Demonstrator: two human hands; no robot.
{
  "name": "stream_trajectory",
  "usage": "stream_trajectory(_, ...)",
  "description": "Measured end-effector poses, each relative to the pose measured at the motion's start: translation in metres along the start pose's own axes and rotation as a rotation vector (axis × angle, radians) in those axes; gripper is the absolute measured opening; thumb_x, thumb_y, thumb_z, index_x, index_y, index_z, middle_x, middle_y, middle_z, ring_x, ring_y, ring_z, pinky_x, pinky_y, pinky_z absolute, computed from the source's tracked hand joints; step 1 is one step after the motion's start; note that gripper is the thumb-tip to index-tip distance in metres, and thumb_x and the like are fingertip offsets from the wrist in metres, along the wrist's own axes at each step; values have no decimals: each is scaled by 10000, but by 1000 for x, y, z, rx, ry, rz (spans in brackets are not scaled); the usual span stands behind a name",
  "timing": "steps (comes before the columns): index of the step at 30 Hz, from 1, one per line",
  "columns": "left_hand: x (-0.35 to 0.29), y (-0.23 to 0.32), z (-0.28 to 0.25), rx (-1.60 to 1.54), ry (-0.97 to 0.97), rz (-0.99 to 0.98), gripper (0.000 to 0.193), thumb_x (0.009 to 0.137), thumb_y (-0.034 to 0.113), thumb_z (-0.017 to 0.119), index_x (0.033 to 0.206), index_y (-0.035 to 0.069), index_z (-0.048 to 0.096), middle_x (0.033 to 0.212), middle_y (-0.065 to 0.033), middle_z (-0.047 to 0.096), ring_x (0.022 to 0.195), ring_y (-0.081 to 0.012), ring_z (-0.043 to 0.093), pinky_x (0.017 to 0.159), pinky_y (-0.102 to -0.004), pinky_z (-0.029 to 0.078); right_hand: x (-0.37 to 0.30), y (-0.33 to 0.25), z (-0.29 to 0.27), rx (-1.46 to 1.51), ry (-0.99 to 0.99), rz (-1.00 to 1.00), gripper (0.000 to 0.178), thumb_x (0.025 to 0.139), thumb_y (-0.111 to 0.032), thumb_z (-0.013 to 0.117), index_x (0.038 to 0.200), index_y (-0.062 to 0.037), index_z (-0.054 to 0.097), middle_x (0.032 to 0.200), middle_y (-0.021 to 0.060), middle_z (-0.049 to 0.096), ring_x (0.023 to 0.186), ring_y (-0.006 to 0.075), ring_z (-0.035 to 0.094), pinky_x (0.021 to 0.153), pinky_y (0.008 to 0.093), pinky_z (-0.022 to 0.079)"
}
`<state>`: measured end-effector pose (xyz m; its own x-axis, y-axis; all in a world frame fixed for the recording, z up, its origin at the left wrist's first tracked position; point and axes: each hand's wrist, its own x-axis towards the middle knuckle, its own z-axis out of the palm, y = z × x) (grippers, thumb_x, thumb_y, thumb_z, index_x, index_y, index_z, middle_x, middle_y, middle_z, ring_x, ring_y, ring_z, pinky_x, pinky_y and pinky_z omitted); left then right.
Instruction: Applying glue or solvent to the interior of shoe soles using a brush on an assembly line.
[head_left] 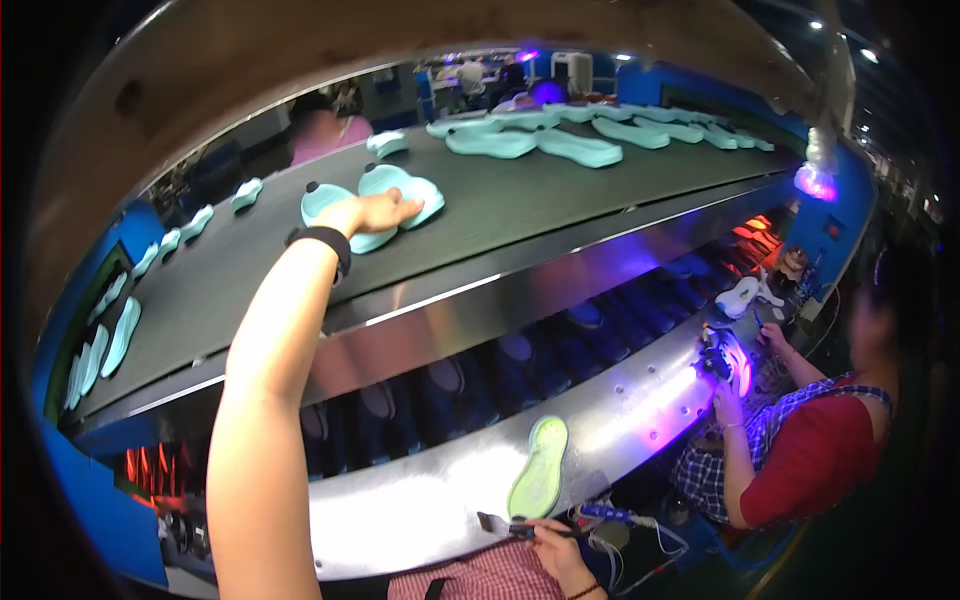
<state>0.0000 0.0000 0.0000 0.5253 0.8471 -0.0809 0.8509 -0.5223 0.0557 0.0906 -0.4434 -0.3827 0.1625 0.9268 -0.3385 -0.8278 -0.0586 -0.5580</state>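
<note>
My left hand (385,212) reaches far out over the dark upper belt. Its fingers are closed at a pale turquoise shoe sole (428,193), and a second turquoise sole (322,202) lies beside it, partly covered by my wrist. Low in the picture, my right hand (556,548) grips a flat brush (494,524) with a dark handle, its bristles pointing left. Just beyond the brush, a yellow-green shoe sole (540,470) with a turquoise rim rests on the shiny metal ledge (420,515).
Several turquoise soles (580,148) lie along the upper belt (500,215), with more at its left end. Below runs a lower level with dark soles (445,375) and orange-glowing openings. At right, a co-worker (810,450) handles a shoe under purple light. Cables (650,525) lie near my right hand.
</note>
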Motion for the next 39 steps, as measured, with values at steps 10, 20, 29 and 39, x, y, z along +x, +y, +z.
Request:
stream_trajectory(10,-169,-78,0,-61,124,-91,429,867,414,468,1081,43,468,1069,-200,552,1030,-325,514,864,-373,385,-41,-28,17,-56,51,-190,218,840,-53,497,1036,13,564,1016,136,597,839,174,571,699,267,455)
stream_trajectory(20,-323,-175,83,-258,1137,133,271,882,151,474,1061,-41,540,1126,-151,522,1104,-251,458,957,-343,323,-47,-31,64,-64,11,-279,268,800,28,566,1066,42,542,945,96,599,800,126,564,720,217,460)
stream_trajectory(29,-408,-129,200,-1868,381,191,475,870,217,430,1280,-9,347,1152,-144,516,1036,-265,527,904,-349,420,-35,-24,92,-148,-60,-320,230,790,-30,611,1017,6,591,870,32,603,769,79,533,684,192,428)
stream_trajectory(39,-465,-25,415,-2432,-400,-117,804,767,473,553,1317,-37,264,1230,-252,429,1140,-366,441,923,-484,399,-47,10,118,-183,-239,-294,229,778,1,605,1002,41,587,961,95,619,895,131,568,820,240,436)
